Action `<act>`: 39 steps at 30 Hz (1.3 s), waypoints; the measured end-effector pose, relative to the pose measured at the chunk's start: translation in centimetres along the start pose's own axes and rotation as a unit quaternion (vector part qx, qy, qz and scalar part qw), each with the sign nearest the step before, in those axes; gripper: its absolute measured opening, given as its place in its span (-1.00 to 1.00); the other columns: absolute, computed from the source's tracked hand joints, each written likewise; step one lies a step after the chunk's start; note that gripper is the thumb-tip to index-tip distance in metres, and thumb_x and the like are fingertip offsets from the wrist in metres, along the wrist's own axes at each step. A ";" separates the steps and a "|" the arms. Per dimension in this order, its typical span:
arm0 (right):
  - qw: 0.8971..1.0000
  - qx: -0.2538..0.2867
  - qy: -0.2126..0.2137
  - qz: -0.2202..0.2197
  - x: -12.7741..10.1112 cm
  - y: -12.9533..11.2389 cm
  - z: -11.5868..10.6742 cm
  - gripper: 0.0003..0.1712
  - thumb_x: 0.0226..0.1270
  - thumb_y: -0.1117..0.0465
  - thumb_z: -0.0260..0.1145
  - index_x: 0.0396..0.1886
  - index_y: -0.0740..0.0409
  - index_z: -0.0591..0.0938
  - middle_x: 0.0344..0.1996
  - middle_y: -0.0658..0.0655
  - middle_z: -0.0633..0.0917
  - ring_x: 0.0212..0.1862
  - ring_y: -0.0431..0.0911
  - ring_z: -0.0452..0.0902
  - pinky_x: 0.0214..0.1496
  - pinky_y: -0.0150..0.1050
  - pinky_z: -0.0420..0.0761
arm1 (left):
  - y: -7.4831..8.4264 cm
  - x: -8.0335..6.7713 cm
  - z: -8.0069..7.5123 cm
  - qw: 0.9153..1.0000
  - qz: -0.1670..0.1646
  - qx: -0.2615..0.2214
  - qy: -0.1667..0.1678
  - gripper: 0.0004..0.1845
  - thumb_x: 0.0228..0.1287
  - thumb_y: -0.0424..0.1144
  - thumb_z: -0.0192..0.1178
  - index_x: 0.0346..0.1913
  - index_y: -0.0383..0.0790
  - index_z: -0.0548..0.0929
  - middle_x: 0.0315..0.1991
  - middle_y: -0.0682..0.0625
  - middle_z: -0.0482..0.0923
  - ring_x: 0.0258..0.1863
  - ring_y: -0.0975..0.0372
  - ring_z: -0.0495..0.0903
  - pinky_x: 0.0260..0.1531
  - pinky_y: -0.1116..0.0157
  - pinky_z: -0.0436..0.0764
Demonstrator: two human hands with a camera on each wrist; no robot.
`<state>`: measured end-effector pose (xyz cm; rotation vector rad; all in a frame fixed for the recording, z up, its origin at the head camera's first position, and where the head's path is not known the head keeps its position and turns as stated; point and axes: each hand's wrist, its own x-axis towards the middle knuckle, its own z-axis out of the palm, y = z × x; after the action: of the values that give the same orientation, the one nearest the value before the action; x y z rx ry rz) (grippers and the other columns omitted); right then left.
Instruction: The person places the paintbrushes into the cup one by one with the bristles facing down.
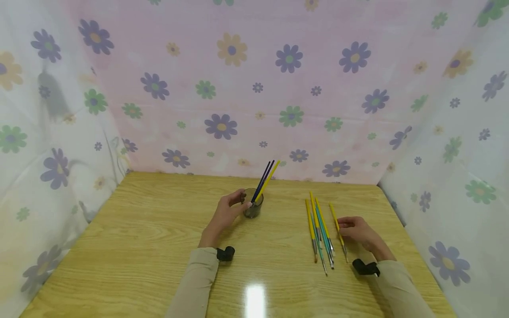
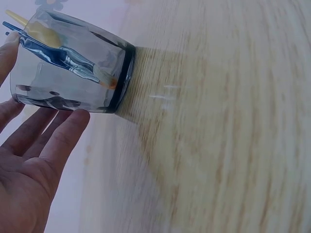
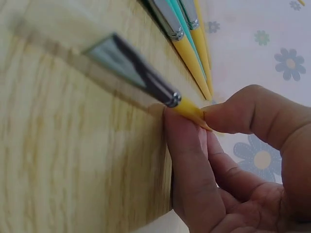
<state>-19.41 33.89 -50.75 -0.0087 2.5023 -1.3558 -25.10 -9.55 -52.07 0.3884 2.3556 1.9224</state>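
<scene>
My left hand holds a clear dark-tinted glass standing on the table, thumb near the rim and fingers against its side. Two dark-handled brushes and a yellow-handled one lean in the glass, bristles down, as the left wrist view shows through its wall. On the right, my right hand pinches a yellow-handled paintbrush between thumb and fingertips. Its flat bristles point toward me and are blurred in the right wrist view. Left of that hand lies a loose bunch of yellow and teal paintbrushes.
A wood-grain table runs back to a flower-printed cloth, with similar cloth at both sides. Black wrist cameras sit on the left wrist and the right wrist. Light glares off the table's front.
</scene>
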 end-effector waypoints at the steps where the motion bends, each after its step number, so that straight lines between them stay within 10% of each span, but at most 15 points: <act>1: 1.000 0.007 -0.002 0.001 0.0 0.0 0.0 -0.44 0.41 0.42 0.24 0.29 0.69 0.38 0.08 0.52 0.58 -0.02 -0.03 0.58 -0.11 -0.31 0.67 | 0.0 0.0 0.0 1.000 0.001 0.000 0.001 -0.28 0.41 -0.18 0.34 0.52 -0.32 0.33 0.36 -0.30 0.47 0.39 -0.10 0.44 0.28 -0.07 0.53; 27: 0.991 0.112 0.074 0.001 -0.7 -0.2 0.8 -0.39 0.53 0.39 0.11 0.43 0.63 0.19 0.05 0.48 0.58 -0.20 -0.19 0.71 -0.13 -0.23 0.77 | 0.2 -0.2 0.0 1.000 0.007 -0.002 0.003 -0.30 0.43 -0.19 0.32 0.52 -0.33 0.33 0.35 -0.34 0.46 0.37 -0.12 0.45 0.29 -0.09 0.52; 39: 0.953 0.273 0.119 -0.045 -1.4 -1.0 2.5 -0.37 0.51 0.41 0.19 0.43 0.52 0.19 -0.11 -0.05 0.68 -0.13 -0.24 0.71 -0.09 -0.33 0.75 | 0.4 -0.3 0.1 1.000 -0.007 -0.013 0.004 -0.30 0.42 -0.20 0.32 0.53 -0.26 0.33 0.39 -0.28 0.44 0.39 -0.07 0.44 0.30 -0.08 0.51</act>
<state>-17.59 31.51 -50.83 0.1685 2.2320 -2.1580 -24.70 -9.50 -51.70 0.3604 2.3287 1.9512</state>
